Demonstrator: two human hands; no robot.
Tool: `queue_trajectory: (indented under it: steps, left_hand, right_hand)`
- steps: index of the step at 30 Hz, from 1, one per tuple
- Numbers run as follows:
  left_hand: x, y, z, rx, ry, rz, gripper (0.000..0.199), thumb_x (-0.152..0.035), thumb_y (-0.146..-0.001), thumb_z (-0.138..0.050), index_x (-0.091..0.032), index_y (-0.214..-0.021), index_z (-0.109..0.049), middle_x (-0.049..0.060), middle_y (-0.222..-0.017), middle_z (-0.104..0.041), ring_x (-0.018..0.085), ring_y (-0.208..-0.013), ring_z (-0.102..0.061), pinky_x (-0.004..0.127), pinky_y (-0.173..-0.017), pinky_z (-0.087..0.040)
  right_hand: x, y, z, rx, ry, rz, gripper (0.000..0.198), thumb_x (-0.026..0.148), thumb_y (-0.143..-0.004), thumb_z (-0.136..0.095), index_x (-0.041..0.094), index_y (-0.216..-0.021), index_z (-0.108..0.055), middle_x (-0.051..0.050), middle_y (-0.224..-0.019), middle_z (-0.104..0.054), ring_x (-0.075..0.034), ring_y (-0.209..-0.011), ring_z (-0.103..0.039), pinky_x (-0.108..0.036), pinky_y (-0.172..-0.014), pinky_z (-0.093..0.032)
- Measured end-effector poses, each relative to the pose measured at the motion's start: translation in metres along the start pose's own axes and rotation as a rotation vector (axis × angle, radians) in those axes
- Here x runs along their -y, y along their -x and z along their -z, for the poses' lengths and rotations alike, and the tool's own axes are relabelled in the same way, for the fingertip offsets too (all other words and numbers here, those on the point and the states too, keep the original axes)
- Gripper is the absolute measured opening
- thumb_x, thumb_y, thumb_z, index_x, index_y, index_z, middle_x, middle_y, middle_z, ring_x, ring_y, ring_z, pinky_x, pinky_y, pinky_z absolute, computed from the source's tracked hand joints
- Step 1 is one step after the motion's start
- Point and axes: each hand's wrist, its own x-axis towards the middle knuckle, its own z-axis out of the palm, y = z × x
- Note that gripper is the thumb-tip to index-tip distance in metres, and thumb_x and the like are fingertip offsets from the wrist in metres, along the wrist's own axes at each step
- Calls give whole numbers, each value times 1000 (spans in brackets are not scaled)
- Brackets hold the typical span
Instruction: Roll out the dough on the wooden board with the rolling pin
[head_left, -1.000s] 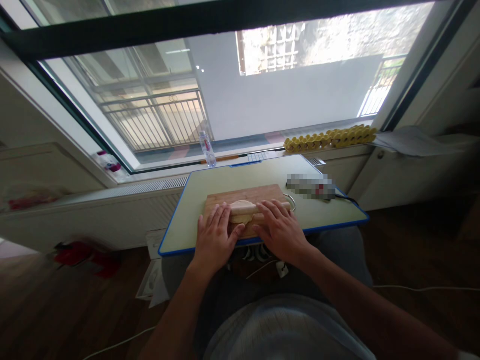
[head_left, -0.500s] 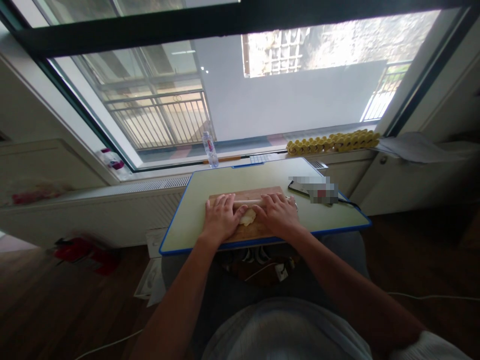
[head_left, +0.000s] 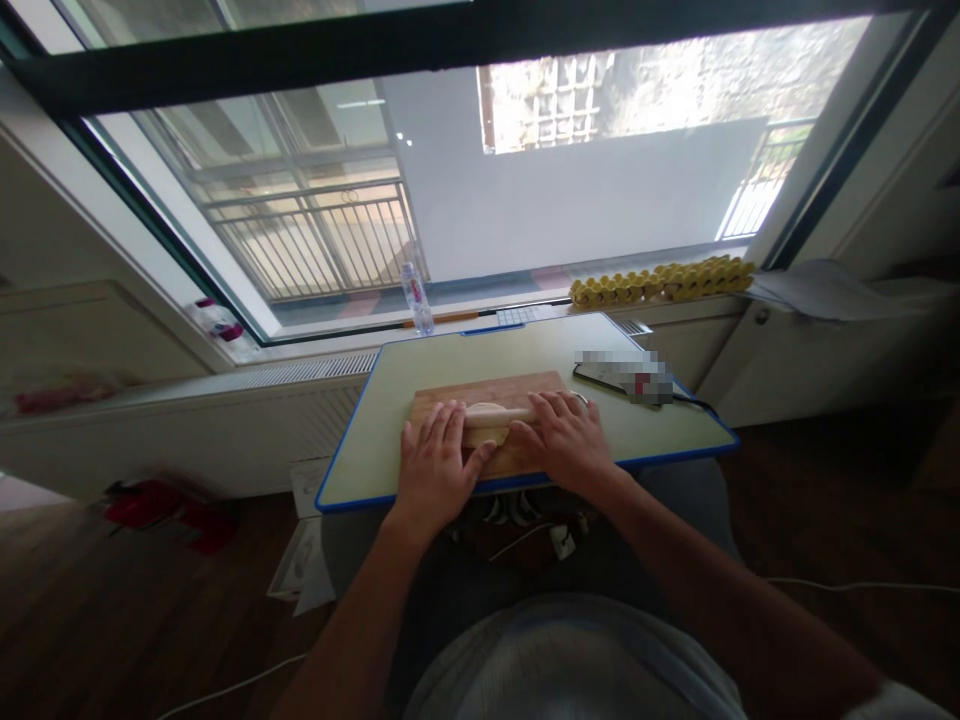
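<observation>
Compared with the picture of half a second ago, the rolling pin (head_left: 499, 418) has come nearer to the person's body, and a pale strip of dough (head_left: 487, 436) now shows also on its far side, while then the dough was seen only on the near side. From this I judge that the pin now bears on the middle part of the dough, and that the rolling goes forward and back. The dough lies between the two hands, on the wooden cutting board (head_left: 525, 460), under the pin. The left hand (head_left: 439, 460) rests on one end part of the pin with its fingers long and a little apart, and the thumb points inward beside the dough; the right hand (head_left: 570, 435) lies over the other end part in a similar way, its fingers slightly bent. Neither hand seems to be closed around the pin. As for containers, beyond the left hand, on the window sill, stands a clear bottle (head_left: 416, 300); whether any liquid is in it, I cannot tell. Beyond the right hand lie yellow egg trays (head_left: 660, 282), whose hollows are too small to read. Farther to the left of the left hand is a purple-capped bottle (head_left: 217, 320), with contents also unclear.
</observation>
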Motion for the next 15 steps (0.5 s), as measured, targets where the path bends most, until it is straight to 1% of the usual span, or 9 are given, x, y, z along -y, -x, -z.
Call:
queue_trajectory:
  steps: [4,7,9,11,15]
  left_hand:
    - [4,-30,-4,48,43,44,68,-61,-107,-35,-17,-158,-47,17,-163,-49,32,-155,-39,66,-128,-22]
    - [8,-44,-6,56,77,62,66,-60,-107,-35,-18,-155,-50,16,-161,-53,32,-152,-43,66,-127,-23]
    - [9,-44,-7,38,84,60,64,-60,-108,-35,-18,-153,-53,16,-158,-55,32,-150,-45,65,-127,-24]
    - [8,-36,-7,6,80,46,63,-59,-107,-36,-18,-151,-54,17,-156,-57,31,-148,-47,64,-127,-25]
    - [4,-5,-3,-58,57,-4,64,-60,-106,-40,-18,-153,-51,16,-157,-56,31,-149,-46,62,-127,-26]
  right_hand:
    - [-1,-34,-4,38,10,-50,61,61,-108,-33,21,-145,-60,-14,-151,-61,-33,-145,-43,-65,-121,-23]
    - [-1,-44,-5,56,10,-56,62,62,-108,-31,20,-144,-61,-14,-151,-62,-34,-146,-42,-65,-120,-24]
    - [0,-40,-4,52,10,-62,63,61,-109,-31,19,-144,-61,-14,-150,-62,-34,-145,-43,-64,-120,-24]
    - [1,-28,-3,30,18,-53,62,61,-108,-33,19,-144,-60,-15,-148,-63,-34,-142,-45,-62,-120,-24]
    - [4,7,3,-16,13,21,61,61,-107,-40,18,-147,-55,-15,-149,-61,-33,-140,-46,-55,-121,-25]
